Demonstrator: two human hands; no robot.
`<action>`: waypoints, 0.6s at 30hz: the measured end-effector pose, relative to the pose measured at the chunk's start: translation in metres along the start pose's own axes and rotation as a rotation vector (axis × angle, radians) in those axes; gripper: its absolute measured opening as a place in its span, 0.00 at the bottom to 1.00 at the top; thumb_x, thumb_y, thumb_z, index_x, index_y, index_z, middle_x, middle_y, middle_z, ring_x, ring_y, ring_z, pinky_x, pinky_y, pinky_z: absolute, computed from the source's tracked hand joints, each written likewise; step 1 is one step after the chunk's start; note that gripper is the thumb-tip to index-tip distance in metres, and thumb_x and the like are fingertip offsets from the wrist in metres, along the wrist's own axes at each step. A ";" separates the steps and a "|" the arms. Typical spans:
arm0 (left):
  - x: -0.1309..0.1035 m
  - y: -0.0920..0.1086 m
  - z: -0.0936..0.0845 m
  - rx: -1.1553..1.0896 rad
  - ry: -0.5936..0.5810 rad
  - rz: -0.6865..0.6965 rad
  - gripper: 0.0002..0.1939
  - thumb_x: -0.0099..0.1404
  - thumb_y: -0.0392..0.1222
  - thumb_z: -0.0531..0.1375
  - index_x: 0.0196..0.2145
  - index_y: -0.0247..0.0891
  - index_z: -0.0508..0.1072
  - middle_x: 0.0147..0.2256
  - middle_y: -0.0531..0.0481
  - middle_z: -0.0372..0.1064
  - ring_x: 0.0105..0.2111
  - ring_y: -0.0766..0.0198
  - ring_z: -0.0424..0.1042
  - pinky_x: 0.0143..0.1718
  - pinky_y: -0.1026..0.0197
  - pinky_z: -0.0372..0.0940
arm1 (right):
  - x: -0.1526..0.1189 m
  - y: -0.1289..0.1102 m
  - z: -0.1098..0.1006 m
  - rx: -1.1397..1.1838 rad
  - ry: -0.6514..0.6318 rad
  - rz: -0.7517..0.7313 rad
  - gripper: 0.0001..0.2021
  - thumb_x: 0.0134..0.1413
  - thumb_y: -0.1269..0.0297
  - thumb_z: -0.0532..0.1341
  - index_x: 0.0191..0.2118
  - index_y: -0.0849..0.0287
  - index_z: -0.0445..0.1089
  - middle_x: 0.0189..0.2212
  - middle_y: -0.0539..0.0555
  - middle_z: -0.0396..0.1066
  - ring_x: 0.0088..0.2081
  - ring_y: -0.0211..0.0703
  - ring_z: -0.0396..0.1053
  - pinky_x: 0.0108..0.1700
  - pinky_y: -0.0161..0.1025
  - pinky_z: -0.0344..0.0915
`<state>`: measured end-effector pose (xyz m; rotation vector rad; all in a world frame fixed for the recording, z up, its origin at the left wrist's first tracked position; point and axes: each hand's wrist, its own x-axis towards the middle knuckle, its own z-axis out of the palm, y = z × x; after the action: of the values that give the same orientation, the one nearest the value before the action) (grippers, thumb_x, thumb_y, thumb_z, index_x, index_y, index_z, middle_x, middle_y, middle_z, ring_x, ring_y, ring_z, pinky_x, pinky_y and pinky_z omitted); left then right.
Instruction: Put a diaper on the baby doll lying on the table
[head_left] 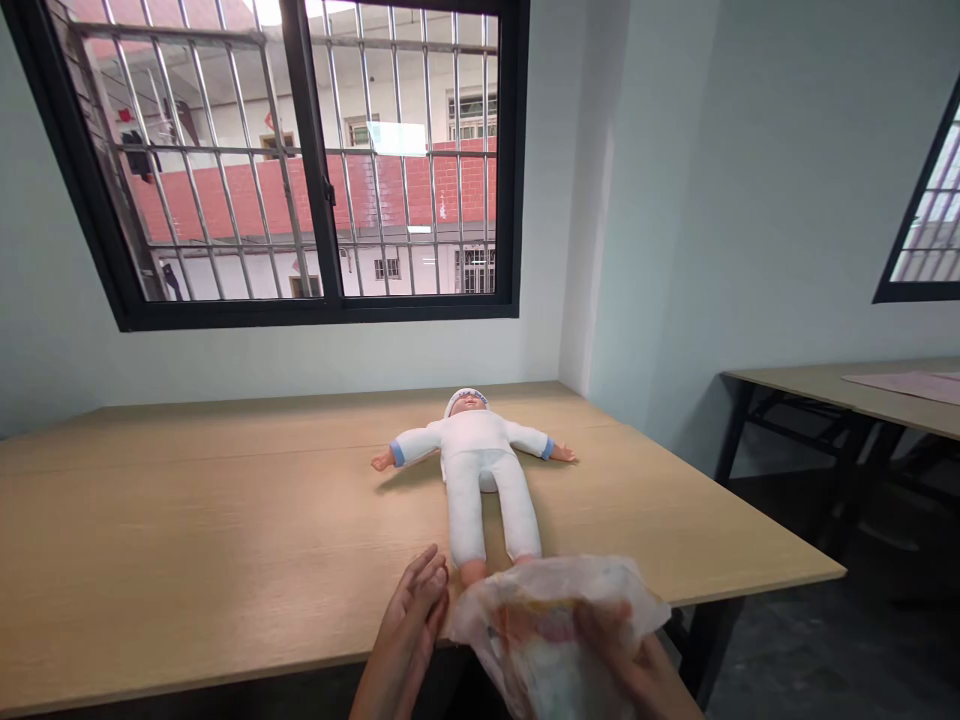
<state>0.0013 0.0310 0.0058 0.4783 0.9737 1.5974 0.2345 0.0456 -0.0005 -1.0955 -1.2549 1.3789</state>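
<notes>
A baby doll [487,450] in a white outfit with blue cuffs and a white cap lies on its back, arms spread and legs toward me. My left hand [416,610] is beside the doll's feet at the table's front edge, fingers stretched out and holding nothing. A translucent plastic bag [555,620] hangs in front of the doll's feet, partly covering them. Gripping the bag on its right side is my right hand [622,645], blurred and partly hidden by the plastic. Something white with orange and yellow colours shows inside the bag, too blurred to name.
The doll lies on a light wooden table [225,540] that meets the wall below a barred window [315,170]. On the right stands a second table [817,385] with a pink sheet [900,385] on it. Dark floor [795,640] shows beyond the table's right edge.
</notes>
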 end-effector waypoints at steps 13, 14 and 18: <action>0.009 -0.014 0.039 -0.383 -0.426 -0.432 0.19 0.65 0.50 0.58 0.40 0.29 0.77 0.38 0.40 0.77 0.41 0.53 0.75 0.48 0.57 0.66 | 0.007 0.003 0.031 0.222 -0.161 -0.089 0.36 0.44 0.34 0.64 0.53 0.57 0.71 0.47 0.64 0.73 0.53 0.64 0.69 0.53 0.53 0.68; 0.008 -0.017 0.042 -0.452 -0.430 -0.465 0.20 0.66 0.51 0.58 0.40 0.29 0.77 0.39 0.40 0.77 0.41 0.54 0.75 0.47 0.58 0.66 | 0.007 0.002 0.031 0.221 -0.161 -0.095 0.36 0.44 0.34 0.64 0.52 0.57 0.71 0.47 0.64 0.73 0.53 0.64 0.69 0.53 0.54 0.68; 0.006 -0.032 0.058 -0.687 -0.426 -0.437 0.22 0.63 0.58 0.60 0.44 0.38 0.77 0.41 0.46 0.76 0.44 0.55 0.74 0.49 0.57 0.66 | 0.001 -0.004 0.019 0.107 -0.052 -0.147 0.30 0.44 0.38 0.66 0.47 0.57 0.74 0.44 0.62 0.75 0.51 0.62 0.70 0.53 0.52 0.68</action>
<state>0.0625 0.0564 0.0120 0.0988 0.1542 1.2524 0.2159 0.0439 0.0049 -0.8823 -1.2577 1.3539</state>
